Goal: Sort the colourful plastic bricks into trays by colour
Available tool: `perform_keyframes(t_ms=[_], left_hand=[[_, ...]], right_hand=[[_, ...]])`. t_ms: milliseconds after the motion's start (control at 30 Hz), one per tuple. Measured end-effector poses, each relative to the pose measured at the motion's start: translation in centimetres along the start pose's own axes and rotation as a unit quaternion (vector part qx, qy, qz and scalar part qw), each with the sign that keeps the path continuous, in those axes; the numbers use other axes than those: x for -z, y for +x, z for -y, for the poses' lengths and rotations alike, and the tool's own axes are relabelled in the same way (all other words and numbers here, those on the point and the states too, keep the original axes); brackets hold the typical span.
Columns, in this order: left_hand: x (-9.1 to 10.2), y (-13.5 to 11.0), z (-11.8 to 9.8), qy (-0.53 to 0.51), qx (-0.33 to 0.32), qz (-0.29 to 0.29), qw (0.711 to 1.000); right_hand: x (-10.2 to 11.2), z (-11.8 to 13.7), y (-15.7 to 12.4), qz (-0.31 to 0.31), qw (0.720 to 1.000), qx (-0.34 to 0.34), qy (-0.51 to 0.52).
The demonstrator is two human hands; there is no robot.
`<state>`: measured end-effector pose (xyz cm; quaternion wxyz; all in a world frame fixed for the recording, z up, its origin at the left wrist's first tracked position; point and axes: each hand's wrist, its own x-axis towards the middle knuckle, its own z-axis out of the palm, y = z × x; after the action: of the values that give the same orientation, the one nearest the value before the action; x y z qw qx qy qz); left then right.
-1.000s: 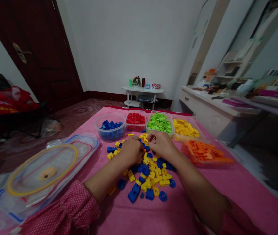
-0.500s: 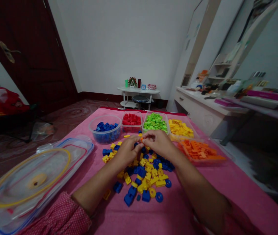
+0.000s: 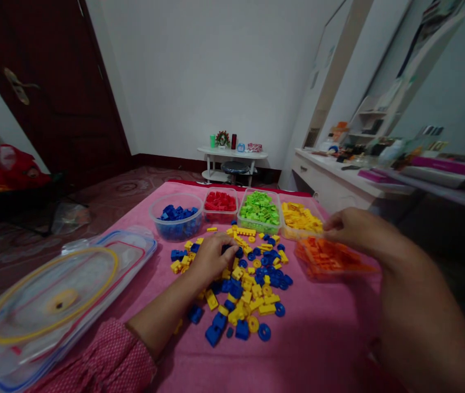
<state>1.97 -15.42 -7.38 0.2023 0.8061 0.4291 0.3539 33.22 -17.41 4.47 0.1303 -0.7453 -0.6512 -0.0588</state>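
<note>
My left hand [image 3: 211,257] rests at the back left of a loose pile of yellow and blue plastic building blocks [image 3: 248,286]. Its fingers curl toward the thumb, with dark blue showing between them; whether a block is gripped is hard to make out. Over the clear tub of orange blocks [image 3: 330,256], my right hand [image 3: 357,232] hangs with fingers bent and thumb close to them. Its fingertips point left, near the tub of yellow blocks [image 3: 301,217]. Anything in that pinch is hidden, and the hand is slightly blurred.
Behind the pile stand tubs of blue [image 3: 178,215], red [image 3: 220,203] and green [image 3: 260,210] blocks. Stacked clear lids [image 3: 88,295] lie at the left on the pink cloth [image 3: 298,349]. A white dresser [image 3: 339,174] stands beyond the right side.
My hands were together over the pile with a small orange piece at the fingertips. My right hand has moved right, over the orange tub; my left hand has stayed at the pile.
</note>
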Motion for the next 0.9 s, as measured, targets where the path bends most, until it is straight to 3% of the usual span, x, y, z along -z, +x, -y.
perform_keyframes(t_ms=[100,167,267,333,400,500,600,667,767,900], left_hand=[[-0.1,0.0,0.2,0.006,0.001,0.000,1.000],[-0.1,0.0,0.3,0.015,0.007,0.001,1.000],[-0.3,-0.2,0.4,0.029,0.010,0.005,1.000],[-0.4,-0.4,0.5,0.036,0.007,0.006,0.999],[-0.5,-0.5,0.4,0.042,0.007,0.008,0.999],[-0.5,-0.6,0.3,0.045,0.012,0.004,0.999],[-0.5,-0.5,0.4,0.037,0.013,0.002,0.999],[-0.6,-0.5,0.5,0.029,0.010,-0.001,1.000],[-0.7,-0.3,0.8,0.019,0.010,-0.011,1.000],[-0.4,-0.2,1.0,0.005,0.031,-0.022,0.999]], right_hand=[[-0.3,2.0,-0.4,0.037,0.999,0.031,0.003],[-1.2,5.0,-1.1,0.043,0.990,0.118,0.061],[-3.8,9.6,-1.8,0.111,0.953,0.223,0.173],[-5.8,12.0,-1.3,0.175,0.928,0.240,0.224],[-7.3,13.7,0.3,0.191,0.922,0.241,0.235],[-7.7,15.6,4.3,0.132,0.936,0.222,0.237],[-6.8,17.1,7.4,-0.003,0.945,0.200,0.258],[-6.1,18.0,7.7,-0.067,0.936,0.202,0.280],[-5.7,19.0,5.0,-0.068,0.914,0.235,0.323],[-6.0,18.7,-2.3,-0.052,0.880,0.322,0.344]])
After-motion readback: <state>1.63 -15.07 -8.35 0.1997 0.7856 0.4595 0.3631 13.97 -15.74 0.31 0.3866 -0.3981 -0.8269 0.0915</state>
